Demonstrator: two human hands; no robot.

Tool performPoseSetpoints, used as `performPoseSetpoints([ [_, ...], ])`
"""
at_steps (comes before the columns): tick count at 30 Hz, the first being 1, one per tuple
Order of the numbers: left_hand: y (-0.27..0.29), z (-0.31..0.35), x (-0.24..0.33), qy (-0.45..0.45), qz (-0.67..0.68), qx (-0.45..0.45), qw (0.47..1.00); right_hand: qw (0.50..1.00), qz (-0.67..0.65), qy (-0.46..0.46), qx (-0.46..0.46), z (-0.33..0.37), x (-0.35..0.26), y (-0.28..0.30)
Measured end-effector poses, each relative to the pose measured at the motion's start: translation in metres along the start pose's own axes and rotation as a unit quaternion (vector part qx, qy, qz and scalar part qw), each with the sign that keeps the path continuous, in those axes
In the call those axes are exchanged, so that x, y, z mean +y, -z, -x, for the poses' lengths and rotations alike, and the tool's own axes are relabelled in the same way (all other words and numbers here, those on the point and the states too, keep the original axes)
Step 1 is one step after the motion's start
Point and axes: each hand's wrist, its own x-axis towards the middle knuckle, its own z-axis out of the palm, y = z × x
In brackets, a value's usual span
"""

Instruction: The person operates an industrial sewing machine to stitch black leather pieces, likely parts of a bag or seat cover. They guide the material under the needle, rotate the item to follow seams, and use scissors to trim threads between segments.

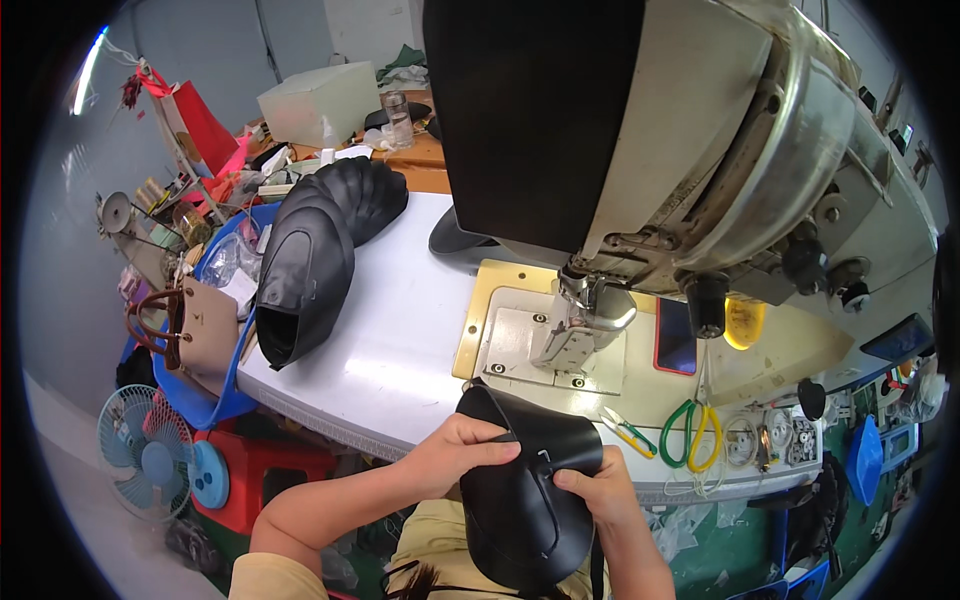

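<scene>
A black leather shoe upper (520, 515) is held in front of me at the table's near edge, its rounded end pointing down toward my lap. My left hand (462, 455) grips its left edge, thumb on top and the other fingers partly hidden. On the right side, my right hand (602, 487) pinches it with the thumb on the leather and the fingers underneath. A light marked line runs along the leather between the thumbs. Just beyond stands the sewing machine's post (572, 340). A row of nested black shoe uppers (310, 265) lies on the table to the left.
Green-and-yellow scissors (690, 435), thread snips (628, 432) and bobbins (775, 430) lie right on the white table (395, 320). A phone (676, 335) sits behind them. The machine head (690, 130) overhangs. At left are a beige handbag (208, 325), a blue bin (185, 393) and a fan (145, 452).
</scene>
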Motion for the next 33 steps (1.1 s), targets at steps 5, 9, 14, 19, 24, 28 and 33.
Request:
performPoseSetpoints([
  [5, 0.019, -0.001, -0.009, -0.062, -0.236, -0.023, 0.969, 0.989, 0.022, -0.122, -0.075, -0.008, -0.015, 0.013],
  [9, 0.024, -0.005, 0.003, -0.196, -0.424, -0.058, 0.882, 0.983, 0.098, -0.157, -0.014, -0.017, -0.026, 0.004],
  [14, 0.032, 0.003, 0.000, -0.264, -0.484, -0.020, 0.834, 0.992, -0.037, -0.121, -0.004, -0.012, -0.024, 0.009],
  [19, 0.031, 0.006, -0.005, -0.231, -0.379, -0.031, 0.895, 0.995, -0.050, -0.086, 0.013, -0.011, -0.021, 0.010],
  [24, 0.049, 0.003, -0.019, -0.175, -0.329, -0.044, 0.927, 0.996, -0.028, -0.086, 0.013, -0.011, -0.019, 0.016],
  [28, 0.022, 0.002, -0.018, -0.241, -0.390, 0.041, 0.888, 0.996, 0.010, -0.088, 0.010, -0.013, -0.018, 0.007],
  [33, 0.016, 0.006, -0.023, -0.208, -0.374, 0.119, 0.896, 0.997, 0.020, -0.073, 0.004, -0.013, -0.017, 0.006],
])
